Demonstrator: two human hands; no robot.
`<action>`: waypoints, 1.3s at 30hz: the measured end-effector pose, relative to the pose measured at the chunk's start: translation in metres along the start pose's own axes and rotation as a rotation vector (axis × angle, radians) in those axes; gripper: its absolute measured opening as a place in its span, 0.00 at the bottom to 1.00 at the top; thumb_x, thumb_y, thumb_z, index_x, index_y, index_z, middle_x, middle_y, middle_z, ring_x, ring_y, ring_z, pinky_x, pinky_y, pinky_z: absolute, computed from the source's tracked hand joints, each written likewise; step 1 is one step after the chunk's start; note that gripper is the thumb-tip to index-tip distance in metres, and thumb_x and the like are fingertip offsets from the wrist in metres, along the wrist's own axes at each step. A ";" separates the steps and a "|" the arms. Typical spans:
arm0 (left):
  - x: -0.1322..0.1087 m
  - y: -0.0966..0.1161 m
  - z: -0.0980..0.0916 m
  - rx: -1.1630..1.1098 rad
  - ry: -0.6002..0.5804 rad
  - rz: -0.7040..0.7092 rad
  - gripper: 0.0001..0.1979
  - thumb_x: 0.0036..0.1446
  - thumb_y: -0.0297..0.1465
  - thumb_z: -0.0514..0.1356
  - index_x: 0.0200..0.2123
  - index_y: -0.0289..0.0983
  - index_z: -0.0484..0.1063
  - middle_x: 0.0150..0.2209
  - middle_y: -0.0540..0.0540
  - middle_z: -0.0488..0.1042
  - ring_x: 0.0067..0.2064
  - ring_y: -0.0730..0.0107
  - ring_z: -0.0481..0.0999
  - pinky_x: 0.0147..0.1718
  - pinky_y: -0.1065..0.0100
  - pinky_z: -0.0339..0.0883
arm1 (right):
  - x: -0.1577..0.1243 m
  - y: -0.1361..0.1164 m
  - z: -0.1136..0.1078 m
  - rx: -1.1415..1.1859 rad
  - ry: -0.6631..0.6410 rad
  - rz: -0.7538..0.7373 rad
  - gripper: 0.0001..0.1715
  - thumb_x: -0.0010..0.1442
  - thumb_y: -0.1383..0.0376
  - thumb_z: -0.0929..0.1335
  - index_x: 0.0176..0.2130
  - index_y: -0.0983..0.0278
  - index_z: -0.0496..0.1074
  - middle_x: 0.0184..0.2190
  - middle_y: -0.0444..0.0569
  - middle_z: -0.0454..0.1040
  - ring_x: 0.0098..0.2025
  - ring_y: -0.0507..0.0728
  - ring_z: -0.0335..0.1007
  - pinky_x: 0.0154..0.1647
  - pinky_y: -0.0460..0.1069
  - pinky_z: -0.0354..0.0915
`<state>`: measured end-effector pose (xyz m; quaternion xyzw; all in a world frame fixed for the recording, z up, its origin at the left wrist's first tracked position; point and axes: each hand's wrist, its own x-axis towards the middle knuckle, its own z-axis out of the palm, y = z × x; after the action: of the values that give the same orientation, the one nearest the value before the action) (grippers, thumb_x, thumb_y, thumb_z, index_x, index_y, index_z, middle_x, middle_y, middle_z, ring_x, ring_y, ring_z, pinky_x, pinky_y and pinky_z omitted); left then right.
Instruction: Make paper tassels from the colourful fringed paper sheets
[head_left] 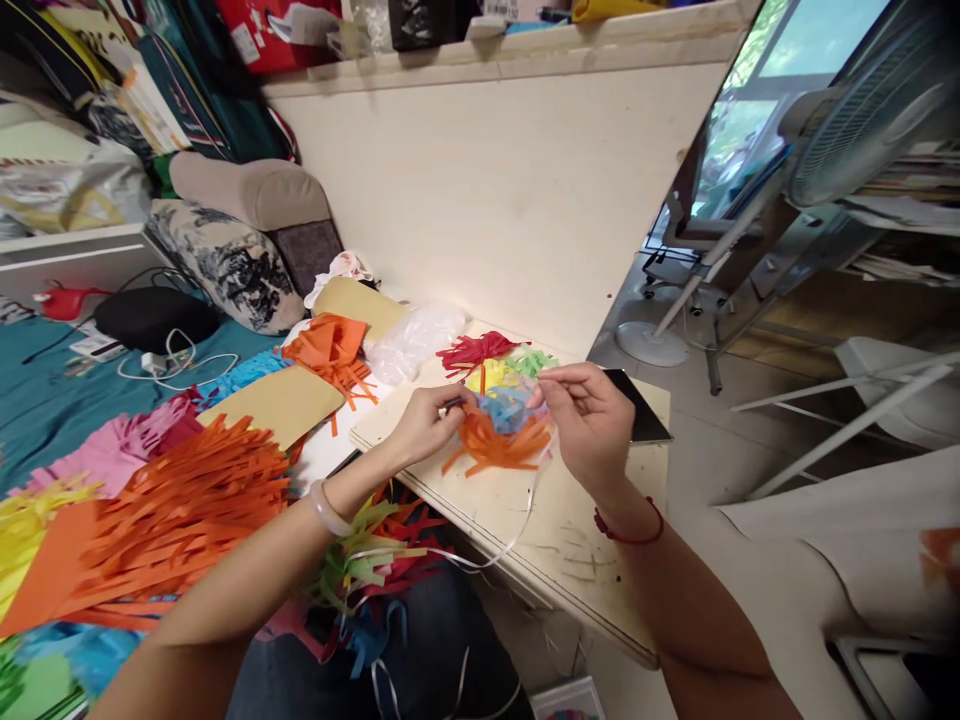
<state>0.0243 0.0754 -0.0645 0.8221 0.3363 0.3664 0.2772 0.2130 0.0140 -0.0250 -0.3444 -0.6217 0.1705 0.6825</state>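
Observation:
My left hand (431, 425) is closed in a pinch over the table, at the left of a small cluster of fringed paper tassels. My right hand (596, 420) pinches at the cluster's right side. What sits between the fingertips of each hand is too small to make out. The cluster has an orange tassel (499, 440) in front, a blue tassel (504, 408) behind it, then a yellow one, with a red tassel (476, 352) and a green tassel (532, 360) at the back. A thin white ribbon (525, 525) hangs below my right hand and curves toward my lap.
More fringed tassels (360, 555) lie on my lap. A large orange fringed paper (202, 510) rests at left among pink, yellow and blue fringes. A dark flat tablet-like object (636, 408) lies on the table (592, 560) beside my right hand. A white fan (862, 130) stands right.

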 end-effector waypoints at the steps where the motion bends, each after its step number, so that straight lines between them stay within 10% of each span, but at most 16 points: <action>1: 0.001 -0.002 0.004 0.004 -0.033 -0.043 0.12 0.49 0.23 0.50 0.32 0.33 0.73 0.31 0.46 0.77 0.33 0.69 0.75 0.36 0.70 0.68 | 0.000 0.003 0.001 0.010 -0.016 0.014 0.02 0.59 0.70 0.68 0.35 0.64 0.72 0.23 0.41 0.74 0.26 0.48 0.74 0.29 0.42 0.70; 8: 0.014 0.012 -0.003 0.213 0.110 -0.065 0.12 0.58 0.34 0.54 0.30 0.33 0.74 0.32 0.43 0.77 0.33 0.67 0.73 0.34 0.68 0.65 | 0.003 0.011 0.001 -0.014 -0.011 0.078 0.02 0.59 0.67 0.68 0.34 0.64 0.72 0.23 0.42 0.74 0.26 0.49 0.72 0.29 0.43 0.68; 13: 0.006 0.022 0.017 0.448 -0.282 -0.216 0.12 0.53 0.36 0.61 0.22 0.35 0.74 0.21 0.45 0.72 0.25 0.67 0.70 0.28 0.68 0.61 | 0.003 0.011 -0.001 -0.027 -0.001 0.086 0.04 0.59 0.65 0.68 0.34 0.64 0.71 0.23 0.44 0.75 0.26 0.50 0.73 0.27 0.44 0.68; 19: -0.003 0.003 0.037 0.339 -0.332 -0.207 0.07 0.51 0.30 0.62 0.23 0.34 0.76 0.20 0.49 0.71 0.23 0.72 0.68 0.25 0.72 0.61 | 0.003 0.010 -0.002 -0.006 -0.001 0.075 0.02 0.59 0.67 0.68 0.34 0.64 0.71 0.23 0.42 0.75 0.25 0.49 0.72 0.27 0.43 0.67; 28: -0.014 0.035 -0.007 -0.267 0.473 0.158 0.06 0.54 0.33 0.65 0.29 0.37 0.80 0.34 0.44 0.77 0.38 0.70 0.75 0.32 0.71 0.70 | -0.002 0.002 0.003 0.012 -0.082 0.117 0.04 0.56 0.70 0.70 0.33 0.62 0.76 0.25 0.41 0.77 0.26 0.48 0.74 0.29 0.43 0.71; 33: -0.024 0.045 0.005 -0.452 0.345 0.099 0.11 0.63 0.31 0.56 0.41 0.35 0.77 0.29 0.47 0.78 0.20 0.80 0.70 0.18 0.77 0.66 | -0.009 -0.014 0.004 -0.118 -0.149 0.021 0.05 0.59 0.70 0.68 0.35 0.62 0.76 0.31 0.43 0.79 0.30 0.49 0.74 0.32 0.45 0.71; 39: -0.033 0.036 0.018 -0.438 0.167 0.121 0.26 0.61 0.27 0.57 0.62 0.42 0.59 0.37 0.45 0.78 0.27 0.77 0.76 0.29 0.74 0.75 | -0.012 -0.017 0.007 -0.449 -0.259 -0.260 0.06 0.61 0.72 0.65 0.34 0.64 0.71 0.30 0.47 0.77 0.33 0.51 0.73 0.36 0.47 0.68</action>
<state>0.0345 0.0244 -0.0631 0.7280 0.2207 0.5132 0.3974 0.2011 -0.0040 -0.0226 -0.3797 -0.7647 -0.0177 0.5202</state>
